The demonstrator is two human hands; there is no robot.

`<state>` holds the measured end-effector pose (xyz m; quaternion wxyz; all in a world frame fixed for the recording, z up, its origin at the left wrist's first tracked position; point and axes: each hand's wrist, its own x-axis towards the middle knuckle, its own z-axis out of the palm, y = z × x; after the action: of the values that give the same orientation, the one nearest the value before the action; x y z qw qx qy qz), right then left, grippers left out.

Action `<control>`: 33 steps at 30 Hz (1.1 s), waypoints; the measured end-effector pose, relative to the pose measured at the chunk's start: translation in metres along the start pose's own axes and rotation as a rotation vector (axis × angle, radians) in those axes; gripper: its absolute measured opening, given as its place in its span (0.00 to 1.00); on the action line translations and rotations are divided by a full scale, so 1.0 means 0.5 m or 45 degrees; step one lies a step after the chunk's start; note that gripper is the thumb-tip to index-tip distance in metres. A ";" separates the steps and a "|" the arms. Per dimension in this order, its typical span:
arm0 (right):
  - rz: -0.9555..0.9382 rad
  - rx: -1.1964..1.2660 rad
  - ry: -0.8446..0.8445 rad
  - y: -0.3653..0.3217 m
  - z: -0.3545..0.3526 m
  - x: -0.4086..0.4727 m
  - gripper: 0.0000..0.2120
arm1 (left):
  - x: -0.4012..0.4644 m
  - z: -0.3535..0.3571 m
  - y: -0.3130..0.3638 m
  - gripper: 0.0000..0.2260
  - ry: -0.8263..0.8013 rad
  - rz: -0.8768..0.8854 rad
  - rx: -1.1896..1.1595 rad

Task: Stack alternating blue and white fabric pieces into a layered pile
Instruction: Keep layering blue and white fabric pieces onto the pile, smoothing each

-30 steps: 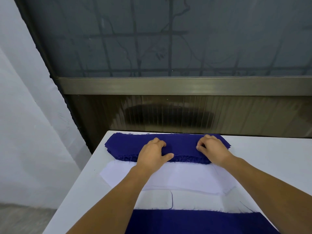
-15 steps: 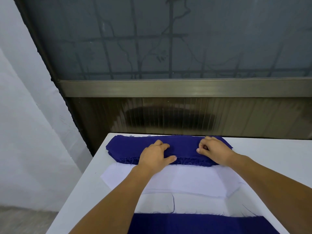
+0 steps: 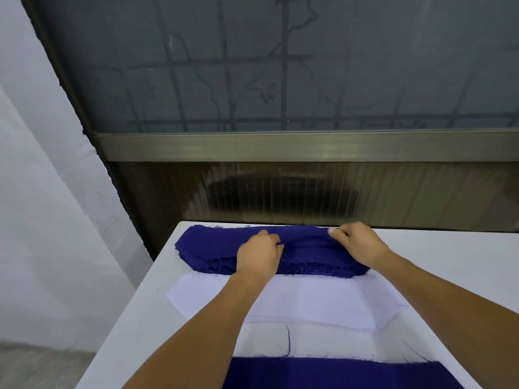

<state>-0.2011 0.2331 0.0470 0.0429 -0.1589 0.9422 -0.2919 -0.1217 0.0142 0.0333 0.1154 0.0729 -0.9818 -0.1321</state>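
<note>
A white flat worktop (image 3: pixel 134 318) stands against a dark frosted window with a brass-coloured metal sill (image 3: pixel 280 147). At the far end of the worktop lies a thick pile of dark blue woven fabric pieces with frayed edges (image 3: pixel 207 245), stretched from left to right. Both hands are on it. The left hand (image 3: pixel 259 255) rests on the middle of the pile with its fingers (image 3: pixel 271 238) curled down and pinching the top blue layer, which rises in a small fold just beside them. The right hand (image 3: pixel 358 244) grips the same top layer near the pile's right end, its fingers (image 3: pixel 335 233) curled round the cloth with the thumb underneath, so the layer lifts a little between the two hands.

Just in front of the blue pile, touching its near frayed edge, lies a flat pile of white fabric pieces with angled ends (image 3: pixel 309 301), partly crossed by the left forearm. Nearer still lies another white fabric sheet (image 3: pixel 264 341) with a loose dark thread on it, and on its near part a flat dark blue fabric piece (image 3: pixel 337 373) that runs off the bottom edge of the view. To the left is a pale wall (image 3: pixel 42 220). No label, brand or writing can be read on anything
</note>
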 end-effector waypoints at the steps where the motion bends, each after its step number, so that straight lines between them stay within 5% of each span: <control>1: -0.052 -0.011 0.060 -0.008 0.004 -0.009 0.18 | 0.002 0.001 0.002 0.13 0.019 -0.002 0.011; 8: -0.308 -0.320 0.160 -0.056 0.061 -0.039 0.05 | 0.007 -0.011 -0.023 0.11 0.001 0.040 -0.071; 17: -0.290 -0.406 0.171 -0.030 0.018 -0.073 0.12 | -0.030 -0.074 -0.160 0.11 0.073 -0.029 0.109; 26: -0.641 -0.425 0.400 -0.026 -0.024 -0.254 0.02 | -0.213 -0.168 -0.150 0.07 0.196 0.355 0.234; 29: -0.780 -0.417 0.401 0.009 -0.022 -0.367 0.04 | -0.330 -0.167 -0.153 0.09 0.189 0.527 0.106; 33: -0.839 -0.409 0.335 0.059 0.011 -0.484 0.19 | -0.444 -0.126 -0.167 0.20 0.052 0.594 0.029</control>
<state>0.0208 0.3317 0.0232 -0.1997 -0.4188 0.8719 -0.1567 0.1170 -0.0422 0.0233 0.1618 -0.1521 -0.9710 -0.0891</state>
